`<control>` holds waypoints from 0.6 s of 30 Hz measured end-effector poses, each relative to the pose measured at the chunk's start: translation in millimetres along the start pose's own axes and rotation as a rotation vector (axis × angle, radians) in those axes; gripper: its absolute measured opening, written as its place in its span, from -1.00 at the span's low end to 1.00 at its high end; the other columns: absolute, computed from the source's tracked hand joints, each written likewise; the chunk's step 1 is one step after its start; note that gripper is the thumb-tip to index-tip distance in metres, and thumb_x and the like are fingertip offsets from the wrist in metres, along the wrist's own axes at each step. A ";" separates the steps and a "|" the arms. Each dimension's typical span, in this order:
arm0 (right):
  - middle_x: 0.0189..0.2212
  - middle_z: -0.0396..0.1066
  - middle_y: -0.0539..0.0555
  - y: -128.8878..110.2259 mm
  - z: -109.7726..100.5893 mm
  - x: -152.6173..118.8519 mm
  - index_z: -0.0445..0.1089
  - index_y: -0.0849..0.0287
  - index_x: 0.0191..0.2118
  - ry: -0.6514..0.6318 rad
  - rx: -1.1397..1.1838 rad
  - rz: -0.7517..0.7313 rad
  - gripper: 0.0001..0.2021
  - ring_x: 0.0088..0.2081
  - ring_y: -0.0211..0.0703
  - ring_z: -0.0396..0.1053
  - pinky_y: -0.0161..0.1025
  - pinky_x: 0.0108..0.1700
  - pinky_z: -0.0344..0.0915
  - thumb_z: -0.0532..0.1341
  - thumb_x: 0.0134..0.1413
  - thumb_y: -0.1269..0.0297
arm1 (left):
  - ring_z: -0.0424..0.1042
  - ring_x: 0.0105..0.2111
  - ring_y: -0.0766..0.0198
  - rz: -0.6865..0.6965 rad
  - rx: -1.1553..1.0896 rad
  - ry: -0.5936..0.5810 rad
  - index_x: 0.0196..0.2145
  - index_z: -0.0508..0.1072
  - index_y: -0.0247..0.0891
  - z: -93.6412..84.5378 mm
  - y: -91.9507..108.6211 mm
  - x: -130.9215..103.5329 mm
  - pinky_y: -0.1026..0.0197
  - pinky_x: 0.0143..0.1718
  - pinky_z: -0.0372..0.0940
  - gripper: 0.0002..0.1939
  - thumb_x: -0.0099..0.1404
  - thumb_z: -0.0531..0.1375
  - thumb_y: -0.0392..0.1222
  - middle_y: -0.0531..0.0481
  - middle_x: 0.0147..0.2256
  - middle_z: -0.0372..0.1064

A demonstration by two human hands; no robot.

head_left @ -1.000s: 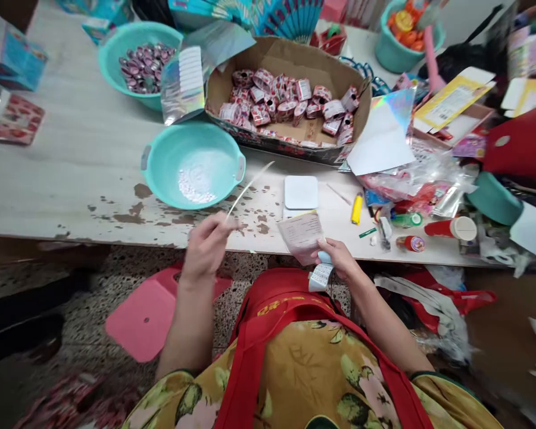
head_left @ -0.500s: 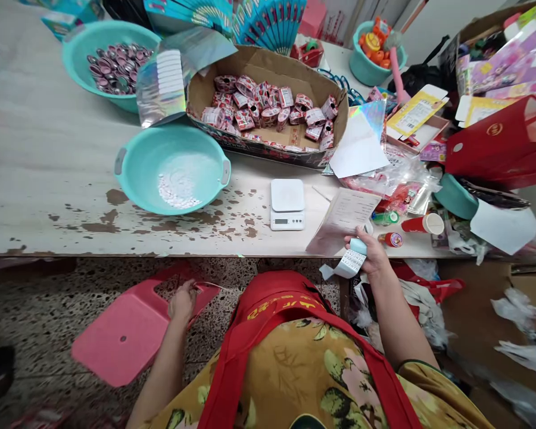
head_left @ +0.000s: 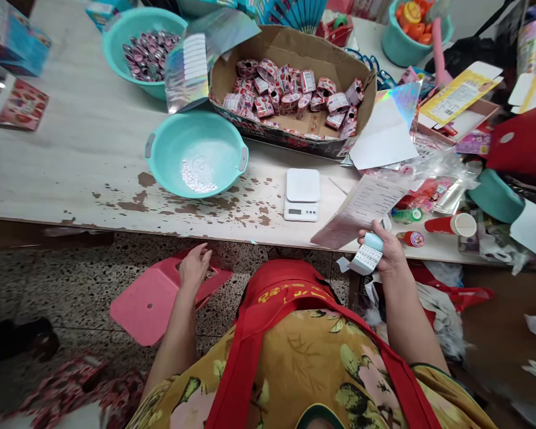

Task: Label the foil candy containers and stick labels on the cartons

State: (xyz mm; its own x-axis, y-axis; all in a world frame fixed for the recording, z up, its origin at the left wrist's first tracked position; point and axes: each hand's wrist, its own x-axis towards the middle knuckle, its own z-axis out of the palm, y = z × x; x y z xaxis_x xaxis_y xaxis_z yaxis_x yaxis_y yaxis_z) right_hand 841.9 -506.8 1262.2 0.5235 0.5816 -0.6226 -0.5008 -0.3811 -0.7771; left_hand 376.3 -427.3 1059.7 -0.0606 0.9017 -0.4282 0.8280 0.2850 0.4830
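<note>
My right hand [head_left: 389, 249] is closed round a roll of number labels [head_left: 368, 253], pale blue-white, with a loose end hanging to the left. Its fingertips are near the printed paper [head_left: 364, 205] that lies along the table's front edge; I cannot tell if they touch it. Lower down on the left, my left hand [head_left: 195, 267] hangs above a pink plastic stool [head_left: 145, 304], fingers apart and nothing seen in them. Between the hands, on the table, stands a white digital scale [head_left: 302, 193]. A turquoise basin [head_left: 165, 161] with small pale pieces is further left.
Behind the scale, a cardboard box [head_left: 290, 39] holds several red-and-white wrapped rolls. Another turquoise basin [head_left: 111, 56] contains small metallic pink pieces. Bags, tubes and a red cup [head_left: 446, 224] crowd the right side. A dark shoe [head_left: 42, 342] shows on the floor at left.
My left hand has risen towards the table edge and its fingers have opened; a thin white strip beside it is gone from view. The label roll has turned slightly in my right hand. The view has shifted left.
</note>
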 end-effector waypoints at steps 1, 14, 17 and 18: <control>-0.60 0.49 -0.01 -0.7 3.5 -0.7 0.33 0.14 -0.33 -0.006 0.002 0.027 -0.79 -0.68 -0.23 0.39 -0.37 -0.72 0.31 0.35 0.11 0.19 | 0.49 -0.04 0.03 0.051 -0.085 0.006 0.16 0.43 -0.28 1.3 17.5 -2.2 0.02 0.09 0.32 -0.50 0.35 0.10 -0.02 -0.18 0.00 0.51; -0.65 0.44 0.02 31.3 64.3 -16.2 0.44 0.26 -0.39 -0.266 0.040 0.361 -0.68 -0.71 -0.30 0.33 -0.40 -0.70 0.25 0.12 0.34 0.18 | 0.54 -0.12 0.03 0.554 -0.741 -0.644 -0.11 0.56 -0.38 44.4 243.8 -39.0 0.06 0.00 0.40 -0.47 0.16 0.23 0.14 -0.16 -0.16 0.59; -0.52 0.53 0.00 33.5 50.6 -9.7 0.50 0.21 -0.22 -0.225 0.133 0.208 -0.90 -0.61 -0.33 0.42 -0.44 -0.61 0.33 0.30 0.17 0.30 | 0.55 -0.15 0.00 0.499 -0.635 -0.424 -0.16 0.57 -0.38 33.5 216.5 -22.8 0.06 -0.04 0.41 -0.46 0.15 0.18 0.16 -0.17 -0.19 0.59; -0.50 0.53 0.00 33.3 42.3 -6.4 0.52 0.20 -0.23 -0.199 0.154 0.172 -0.89 -0.59 -0.33 0.44 -0.46 -0.57 0.36 0.35 0.10 0.34 | 0.55 -0.14 -0.01 0.464 -0.619 -0.350 -0.16 0.56 -0.39 27.5 202.5 -14.4 0.06 -0.03 0.41 -0.45 0.15 0.18 0.17 -0.18 -0.18 0.59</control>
State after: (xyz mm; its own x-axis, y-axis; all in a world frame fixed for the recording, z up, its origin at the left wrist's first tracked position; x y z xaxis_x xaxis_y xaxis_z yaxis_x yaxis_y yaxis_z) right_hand 792.7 -492.7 1244.1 0.2842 0.6535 -0.7015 -0.6766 -0.3817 -0.6297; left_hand 560.1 -391.6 1142.7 0.4700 0.8477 -0.2458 0.2660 0.1294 0.9552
